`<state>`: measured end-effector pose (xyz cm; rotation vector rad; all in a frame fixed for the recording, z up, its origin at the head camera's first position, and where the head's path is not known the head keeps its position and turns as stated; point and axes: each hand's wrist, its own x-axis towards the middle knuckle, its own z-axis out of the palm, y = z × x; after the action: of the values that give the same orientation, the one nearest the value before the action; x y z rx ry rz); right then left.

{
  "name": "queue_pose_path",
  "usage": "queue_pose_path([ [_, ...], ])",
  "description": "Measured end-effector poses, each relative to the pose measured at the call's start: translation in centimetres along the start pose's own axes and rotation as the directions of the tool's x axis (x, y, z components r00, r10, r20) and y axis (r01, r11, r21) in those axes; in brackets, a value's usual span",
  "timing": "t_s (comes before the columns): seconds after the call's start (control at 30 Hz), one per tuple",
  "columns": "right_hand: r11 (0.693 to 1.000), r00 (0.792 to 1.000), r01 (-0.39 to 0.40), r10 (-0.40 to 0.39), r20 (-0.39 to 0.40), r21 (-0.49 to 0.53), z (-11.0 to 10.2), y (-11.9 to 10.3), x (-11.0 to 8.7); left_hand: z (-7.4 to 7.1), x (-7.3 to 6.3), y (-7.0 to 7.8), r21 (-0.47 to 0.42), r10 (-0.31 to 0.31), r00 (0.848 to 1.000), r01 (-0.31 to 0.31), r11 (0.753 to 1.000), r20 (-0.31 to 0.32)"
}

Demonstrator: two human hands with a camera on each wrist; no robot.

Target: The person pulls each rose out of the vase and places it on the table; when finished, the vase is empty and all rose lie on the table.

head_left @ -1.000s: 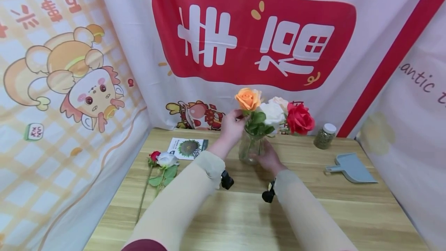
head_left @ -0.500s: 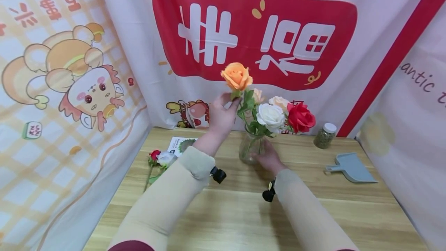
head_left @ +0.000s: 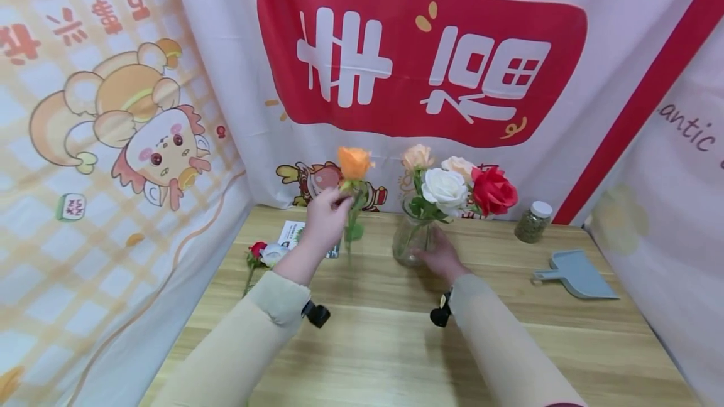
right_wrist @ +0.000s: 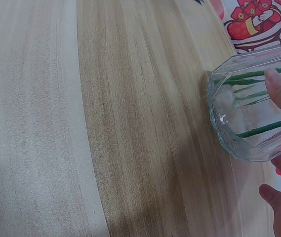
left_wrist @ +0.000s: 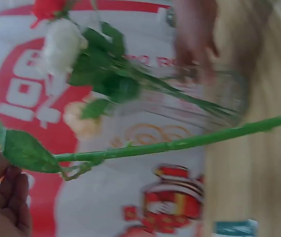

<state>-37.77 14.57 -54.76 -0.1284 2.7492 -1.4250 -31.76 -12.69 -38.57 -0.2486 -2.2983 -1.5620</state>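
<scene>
An orange rose [head_left: 355, 163] stands upright in my left hand [head_left: 327, 218], which pinches it just below the bloom. Its green stem [left_wrist: 180, 143] hangs down bare, left of the vase, in the head view. My right hand [head_left: 442, 255] grips the lower side of the clear glass vase [head_left: 404, 245], thumb [right_wrist: 278, 91] on the near face. In the vase stand a white rose [head_left: 445, 190], a red rose [head_left: 494, 190] and two pale peach roses [head_left: 417, 157]. Several green stems show through the glass in the right wrist view.
A red rose [head_left: 257, 249] and a white rose [head_left: 274, 254] lie at the table's left, beside a printed card [head_left: 291, 232] partly hidden by my left arm. At right are a lidded jar [head_left: 533, 222] and a grey-blue dustpan [head_left: 579, 274]. A printed cloth hangs behind.
My left hand has lifted the orange rose up out of the vase, then brought it left and lower. The right hand has stayed on the vase.
</scene>
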Motion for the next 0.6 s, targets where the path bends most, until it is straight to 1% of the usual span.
queue_pose_path([
  [0.03, 1.000, 1.000, 0.001, -0.001, 0.002, 0.003, 0.0, 0.0, 0.0, 0.0, -0.5, -1.3, 0.028, -0.074, 0.997, 0.073, 0.997, 0.035],
  [0.07, 1.000, 1.000, -0.001, 0.001, 0.004, 0.005, 0.0, 0.0, 0.0, -0.1, -1.0, -2.6, 0.062, -0.139, 0.988, 0.135, 0.989, 0.065],
  [0.1, 1.000, 1.000, -0.002, 0.002, 0.007, 0.006, 0.0, 0.0, -0.1, -0.2, -1.5, -3.9, 0.097, -0.196, 0.976, 0.187, 0.977, 0.093],
  [0.17, 1.000, 1.000, -0.006, 0.006, 0.006, 0.006, 0.0, 0.1, -0.1, -0.1, -2.3, -6.4, 0.161, -0.270, 0.953, 0.247, 0.956, 0.138],
  [0.23, 1.000, 1.000, -0.016, 0.016, 0.008, 0.004, -0.1, 0.0, -0.2, -0.2, -3.0, -8.6, 0.207, -0.326, 0.930, 0.289, 0.935, 0.173],
  [0.3, 1.000, 1.000, -0.019, 0.019, 0.009, -0.005, -0.1, -0.2, -0.3, -0.4, -3.6, -10.3, 0.265, -0.355, 0.913, 0.297, 0.917, 0.204],
  [0.37, 1.000, 1.000, -0.021, 0.021, 0.011, -0.013, -0.1, -0.3, -0.4, -0.6, -4.2, -11.6, 0.324, -0.384, 0.895, 0.303, 0.896, 0.226],
  [0.4, 1.000, 1.000, -0.017, 0.017, 0.012, -0.017, -0.1, -0.4, -0.4, -0.7, -4.4, -12.1, 0.355, -0.392, 0.889, 0.297, 0.887, 0.236],
  [0.47, 1.000, 1.000, -0.001, 0.001, 0.011, -0.030, -0.2, -0.5, -0.4, -0.8, -4.9, -13.1, 0.406, -0.396, 0.884, 0.276, 0.871, 0.248],
  [0.5, 0.999, 1.000, 0.006, -0.006, 0.009, -0.035, -0.2, -0.6, -0.5, -0.8, -5.2, -13.5, 0.425, -0.407, 0.880, 0.279, 0.861, 0.246],
  [0.53, 0.999, 1.000, 0.013, -0.013, 0.007, -0.040, -0.2, -0.6, -0.5, -0.8, -5.5, -14.0, 0.439, -0.412, 0.878, 0.280, 0.854, 0.242],
  [0.6, 0.998, 1.000, 0.031, -0.031, 0.001, -0.053, -0.2, -0.6, -0.5, -0.6, -6.0, -14.8, 0.472, -0.415, 0.883, 0.275, 0.837, 0.221],
])
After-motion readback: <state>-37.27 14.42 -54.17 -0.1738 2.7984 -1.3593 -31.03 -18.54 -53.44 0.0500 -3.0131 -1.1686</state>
